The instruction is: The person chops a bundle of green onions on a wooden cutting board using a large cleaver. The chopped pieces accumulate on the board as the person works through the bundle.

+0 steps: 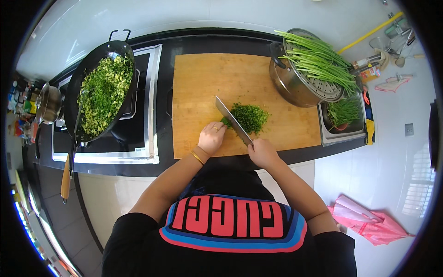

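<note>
On the wooden cutting board [207,78], my right hand [263,153] grips the handle of a kitchen knife [233,121] with a broad blade. The blade slants from the handle toward the far left, its tip just above or on the wood; which one I cannot tell. My left hand [212,137], fingers curled, presses the short end of a green chive bunch [225,122] against the blade's left side. To the right of the blade lies a heap of finely chopped chives [253,119]. Part of the bunch is hidden under my left fingers.
At left, a wok [71,97] of chopped greens and yellow bits stands on the stove [147,115], beside a saucepan [48,104]. A large steel pot [290,85] at the board's far right bears whole chives [318,60] on a perforated tray. Right of it is a sink [341,137].
</note>
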The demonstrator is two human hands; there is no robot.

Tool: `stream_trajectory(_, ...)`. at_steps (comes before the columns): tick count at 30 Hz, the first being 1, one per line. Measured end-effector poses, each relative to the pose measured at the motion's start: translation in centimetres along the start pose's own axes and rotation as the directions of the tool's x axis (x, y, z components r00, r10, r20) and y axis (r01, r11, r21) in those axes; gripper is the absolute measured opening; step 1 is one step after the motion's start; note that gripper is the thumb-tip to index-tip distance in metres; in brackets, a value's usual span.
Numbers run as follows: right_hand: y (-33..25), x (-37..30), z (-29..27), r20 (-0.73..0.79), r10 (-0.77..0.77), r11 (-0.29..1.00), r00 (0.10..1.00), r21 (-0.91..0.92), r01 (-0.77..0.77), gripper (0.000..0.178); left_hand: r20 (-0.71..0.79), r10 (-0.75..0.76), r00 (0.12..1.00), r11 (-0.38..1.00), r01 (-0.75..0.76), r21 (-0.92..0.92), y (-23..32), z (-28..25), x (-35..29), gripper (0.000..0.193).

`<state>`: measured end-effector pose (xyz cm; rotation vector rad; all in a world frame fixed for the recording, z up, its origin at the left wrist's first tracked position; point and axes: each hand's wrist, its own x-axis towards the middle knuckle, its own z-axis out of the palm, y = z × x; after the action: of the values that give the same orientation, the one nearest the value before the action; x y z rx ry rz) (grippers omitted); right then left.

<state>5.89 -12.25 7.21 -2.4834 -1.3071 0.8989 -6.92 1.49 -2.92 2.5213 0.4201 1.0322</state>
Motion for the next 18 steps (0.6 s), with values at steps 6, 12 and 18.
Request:
stream_trajectory(6,0.1,0.8,0.4,0.045,0.0,1.0,0.999,-0.024,0.001,0.024,0.022,-0.002,1.0,1.0,0.003,-0.028,-0.2,0.1,-0.4,0.016)
stream_trajectory(12,-1.0,3.4,3.0,-0.135,-0.015,0.992,0.991,0.123,0.032,0.025,0.033,-0.013,0.999,0.999,0.014,-0.039,-0.2,-0.2,-0.1,0.016)
stream_trajectory(18,-0.4,1.8,0.5,-0.071,-0.003,0.979,0.997,0.201,0.017,0.026,-0.007,-0.043,0.999,0.998,0.042,-0.037,-0.2,0.0,-0.2,0.017)
